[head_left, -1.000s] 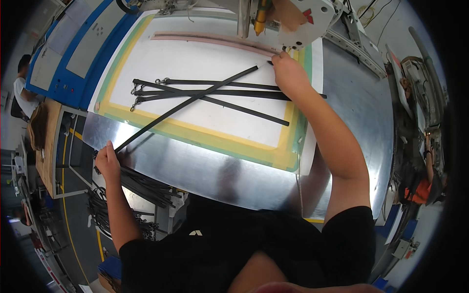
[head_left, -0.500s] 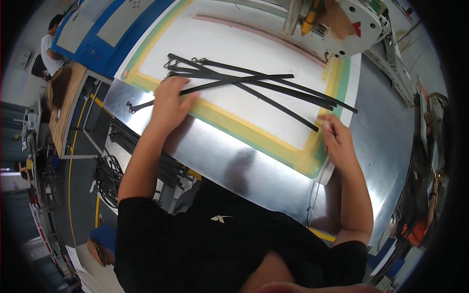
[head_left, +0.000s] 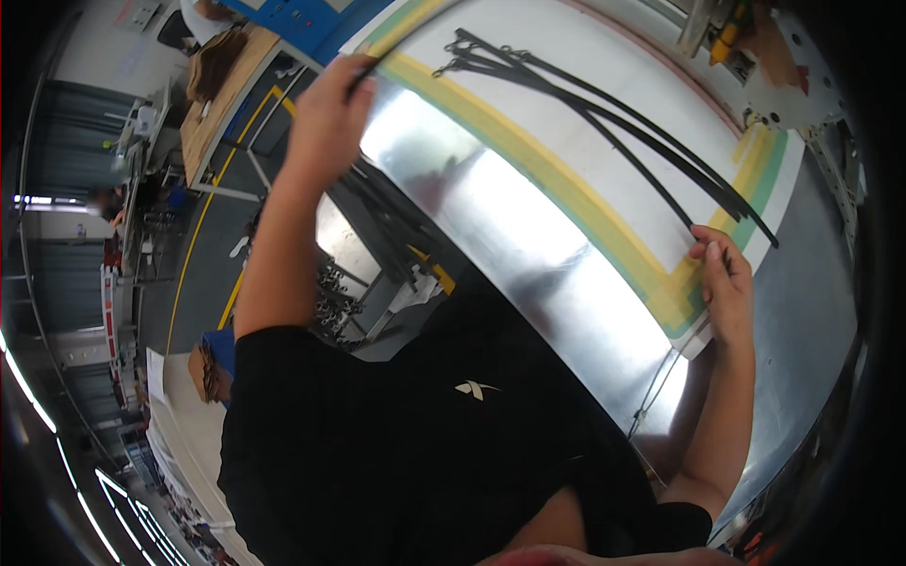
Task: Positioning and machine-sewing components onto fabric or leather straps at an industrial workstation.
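My left hand (head_left: 330, 123), raised past the sheet's left edge, is closed around one black strap (head_left: 408, 45). That strap runs from my fist up toward the top of the picture. Several more black straps with metal clips at their left ends lie loosely crossed on the white sheet (head_left: 557, 179). At the right, my right hand (head_left: 727, 288) has thumb and fingers closed on the near end of one strap (head_left: 651, 179) of that group. Its tip is hidden by my fingers.
Yellow and green tape (head_left: 566, 222) borders the sheet on the shiny metal table (head_left: 528, 274). A machine head (head_left: 774, 75) stands at the back right. Below the table's left edge hang bundled black straps (head_left: 382, 222). A wooden table (head_left: 222, 123) and a person are farther left.
My left hand has lifted one strap off the group and carried it left and up. My right hand has closed on another strap's end. The whole view has turned leftward.
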`<state>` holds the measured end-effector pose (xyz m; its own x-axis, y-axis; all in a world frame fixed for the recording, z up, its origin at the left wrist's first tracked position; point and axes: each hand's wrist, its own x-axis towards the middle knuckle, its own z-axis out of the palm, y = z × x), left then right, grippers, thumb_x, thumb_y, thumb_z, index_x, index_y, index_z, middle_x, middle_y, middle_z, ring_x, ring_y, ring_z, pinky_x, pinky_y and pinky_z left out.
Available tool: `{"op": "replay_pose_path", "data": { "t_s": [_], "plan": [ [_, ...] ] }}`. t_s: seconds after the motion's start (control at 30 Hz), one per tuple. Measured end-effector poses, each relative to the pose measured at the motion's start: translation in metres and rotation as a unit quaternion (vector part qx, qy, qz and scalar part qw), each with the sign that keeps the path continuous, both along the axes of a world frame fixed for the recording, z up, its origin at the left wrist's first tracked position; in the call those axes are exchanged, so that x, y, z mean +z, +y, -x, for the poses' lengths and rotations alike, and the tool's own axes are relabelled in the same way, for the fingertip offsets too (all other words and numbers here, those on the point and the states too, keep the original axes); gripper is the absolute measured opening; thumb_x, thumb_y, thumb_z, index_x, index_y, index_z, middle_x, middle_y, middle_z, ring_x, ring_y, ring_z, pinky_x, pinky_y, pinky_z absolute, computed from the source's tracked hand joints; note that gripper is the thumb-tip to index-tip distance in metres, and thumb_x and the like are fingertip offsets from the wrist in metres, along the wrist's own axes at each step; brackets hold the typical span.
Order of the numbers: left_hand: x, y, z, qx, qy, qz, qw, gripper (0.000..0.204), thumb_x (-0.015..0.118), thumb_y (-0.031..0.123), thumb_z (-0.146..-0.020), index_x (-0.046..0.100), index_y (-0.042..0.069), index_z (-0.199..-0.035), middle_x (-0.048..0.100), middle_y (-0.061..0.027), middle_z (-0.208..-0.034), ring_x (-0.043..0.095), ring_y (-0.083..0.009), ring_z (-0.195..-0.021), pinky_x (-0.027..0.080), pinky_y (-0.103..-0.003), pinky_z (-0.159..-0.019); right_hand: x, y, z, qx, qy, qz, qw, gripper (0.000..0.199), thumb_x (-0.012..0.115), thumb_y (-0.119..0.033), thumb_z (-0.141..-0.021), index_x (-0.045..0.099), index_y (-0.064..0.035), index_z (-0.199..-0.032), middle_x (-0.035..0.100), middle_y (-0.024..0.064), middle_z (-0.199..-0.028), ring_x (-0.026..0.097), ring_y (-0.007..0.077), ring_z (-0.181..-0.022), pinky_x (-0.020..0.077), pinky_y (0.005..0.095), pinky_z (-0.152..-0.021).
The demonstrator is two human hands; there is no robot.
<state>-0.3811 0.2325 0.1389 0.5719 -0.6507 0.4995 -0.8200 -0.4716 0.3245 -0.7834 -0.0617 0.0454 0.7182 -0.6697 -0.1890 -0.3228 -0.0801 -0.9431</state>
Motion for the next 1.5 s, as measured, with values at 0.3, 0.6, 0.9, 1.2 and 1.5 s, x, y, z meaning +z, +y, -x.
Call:
{"op": "replay_pose_path", "data": {
  "t_s": [0.3,0.6,0.9,1.2,1.5],
  "plan": [
    [0.005,0.146,-0.071,0.221,0.2,0.332,0.895,0.029,0.059,0.032,-0.11,0.067,0.01,-0.092,0.048,0.0061,-0.069,0.041,-0.0035,-0.06,0.03,-0.023,-0.056,-0.007,-0.001,0.002,-0.027,-0.01,-0.02,0.999,0.038,0.055,-0.034,-0.111,0.072,-0.0034,-0.126,0.064,-0.0024,-0.095,0.035,0.0004,-0.058,0.0277,0.0193,-0.052],
    [-0.044,0.231,-0.143,0.286,0.035,0.125,0.949,0.038,0.059,0.037,-0.11,0.075,0.004,-0.114,0.073,-0.0077,-0.096,0.067,-0.017,-0.086,0.051,-0.034,-0.075,-0.015,-0.008,0.007,-0.037,-0.004,-0.02,0.999,0.041,0.052,-0.036,-0.113,0.07,-0.0024,-0.128,0.064,-0.0016,-0.093,0.035,-0.0006,-0.057,0.0256,0.0182,-0.049],
    [-0.168,0.257,-0.091,0.13,0.198,-0.388,0.891,0.09,0.084,0.004,-0.082,0.045,0.019,-0.162,0.053,-0.0233,-0.156,0.053,-0.0413,-0.143,0.044,-0.045,-0.12,-0.014,-0.012,0.004,-0.034,0.003,-0.007,0.999,0.041,0.052,-0.036,-0.112,0.071,-0.0028,-0.126,0.063,-0.0018,-0.091,0.034,-0.0001,-0.055,0.0248,0.0185,-0.048],
    [-0.244,0.207,-0.127,0.014,0.295,-0.529,0.796,0.045,0.064,0.041,-0.097,0.075,0.006,-0.124,0.071,-0.021,-0.132,0.068,-0.0397,-0.12,0.054,-0.046,-0.102,0.006,-0.005,0.002,0.023,-0.004,-0.077,0.997,0.034,0.056,-0.033,-0.11,0.073,-0.0051,-0.12,0.067,-0.0023,-0.092,0.047,0.0026,-0.07,0.037,0.0209,-0.063],
    [-0.111,0.162,-0.229,0.314,0.039,-0.291,0.903,0.033,0.066,0.028,-0.092,0.08,0.004,-0.11,0.077,-0.0251,-0.103,0.074,-0.0443,-0.101,0.058,-0.049,-0.091,0.016,-0.002,0.005,0.041,0.002,-0.066,0.997,0.033,0.057,-0.03,-0.11,0.074,-0.0023,-0.116,0.068,0.0009,-0.09,0.058,0.0103,-0.088,0.0472,0.0272,-0.085]
  ]
}}
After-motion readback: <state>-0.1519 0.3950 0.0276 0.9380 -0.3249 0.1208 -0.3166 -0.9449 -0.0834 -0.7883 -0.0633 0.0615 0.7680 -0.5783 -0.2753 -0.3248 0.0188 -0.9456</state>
